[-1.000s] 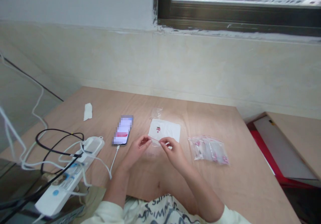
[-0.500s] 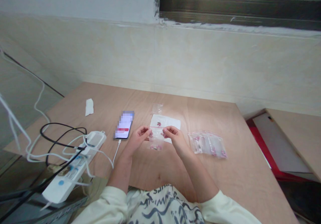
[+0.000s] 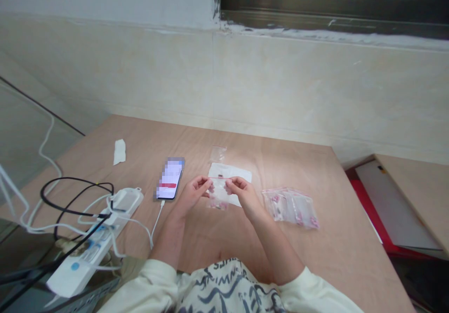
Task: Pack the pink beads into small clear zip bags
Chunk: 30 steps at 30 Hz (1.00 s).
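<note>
A small clear zip-lock bag (image 3: 218, 194) with a red line along its top edge is stretched between my two hands. My left hand (image 3: 195, 192) pinches its upper left corner. At the upper right corner, the thumb and fingers of my right hand (image 3: 242, 192) are closed on it. Small pinkish pieces lie at the bottom of the bag, too small to name. Behind and beneath it is a white sheet (image 3: 242, 173), with a tiny dark item on it, partly hidden by the bag and my hands.
Several filled clear bags (image 3: 291, 206) lie to the right, and another small clear bag (image 3: 218, 153) lies beyond the sheet. A phone (image 3: 170, 179) on a white cable, a white scrap (image 3: 119, 151) and a power strip (image 3: 94, 243) with tangled cords occupy the left side.
My hands keep their pinch on the bag's top corners with hardly any movement. The view has shifted slightly, and less of the dark item on the sheet shows above the bag.
</note>
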Each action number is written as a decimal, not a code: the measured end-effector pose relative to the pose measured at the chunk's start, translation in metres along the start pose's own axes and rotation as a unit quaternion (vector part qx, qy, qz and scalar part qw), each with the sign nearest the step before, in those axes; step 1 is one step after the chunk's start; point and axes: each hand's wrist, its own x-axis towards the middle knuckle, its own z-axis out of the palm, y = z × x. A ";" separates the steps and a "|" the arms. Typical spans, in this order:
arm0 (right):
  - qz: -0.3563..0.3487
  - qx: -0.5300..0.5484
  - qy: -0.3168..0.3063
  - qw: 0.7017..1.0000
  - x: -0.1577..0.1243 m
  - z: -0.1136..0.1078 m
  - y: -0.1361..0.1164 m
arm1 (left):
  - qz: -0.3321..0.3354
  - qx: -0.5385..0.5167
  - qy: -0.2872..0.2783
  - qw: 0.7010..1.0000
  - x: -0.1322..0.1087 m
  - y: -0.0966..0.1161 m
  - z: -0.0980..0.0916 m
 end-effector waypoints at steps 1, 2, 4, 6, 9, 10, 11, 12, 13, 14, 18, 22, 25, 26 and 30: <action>-0.001 -0.002 -0.003 1.000 0.001 -0.001 0.001 | 0.001 0.001 -0.002 1.000 0.001 0.000 0.001; -0.001 -0.003 -0.004 1.000 0.002 -0.001 0.001 | 0.003 0.003 -0.005 1.000 0.001 0.001 0.001; 0.001 0.001 0.003 1.000 0.003 -0.003 0.003 | 0.010 0.011 -0.010 1.000 0.002 0.002 0.003; 0.003 0.009 0.008 1.000 0.003 -0.005 0.003 | 0.018 0.024 -0.011 0.999 0.003 0.003 0.004; 0.007 0.017 0.014 1.000 0.003 -0.007 0.003 | 0.019 0.035 -0.012 0.999 0.003 0.004 0.007; 0.010 0.017 0.018 1.000 0.002 -0.008 0.003 | 0.018 0.035 -0.013 0.999 0.003 0.004 0.007; 0.012 0.017 0.021 1.000 0.002 -0.008 0.003 | 0.018 0.033 -0.015 0.999 0.003 0.004 0.008; 0.014 0.016 0.024 0.999 0.001 -0.008 0.003 | 0.016 0.032 -0.016 0.999 0.003 0.004 0.008; 0.016 0.015 0.025 0.999 0.001 -0.008 0.003 | 0.014 0.031 -0.016 0.999 0.003 0.005 0.008; 0.018 0.016 0.024 0.999 0.000 -0.008 0.004 | 0.009 0.029 -0.015 0.999 0.002 0.005 0.008; 0.027 0.036 0.000 0.999 -0.006 -0.005 0.005 | -0.007 0.006 -0.006 1.000 -0.003 0.003 0.007; 0.027 0.018 -0.014 0.999 -0.014 0.001 0.008 | -0.015 -0.015 0.012 1.000 -0.009 -0.003 0.005; 0.030 0.004 -0.014 0.999 -0.020 0.005 0.008 | -0.018 -0.028 0.021 0.999 -0.014 -0.008 0.004; 0.032 0.007 -0.012 0.999 -0.022 0.007 0.007 | -0.018 -0.034 0.021 0.999 -0.016 -0.010 0.004; 0.032 0.028 -0.005 0.999 -0.028 0.009 0.005 | -0.013 -0.055 -0.019 0.998 -0.026 -0.010 0.005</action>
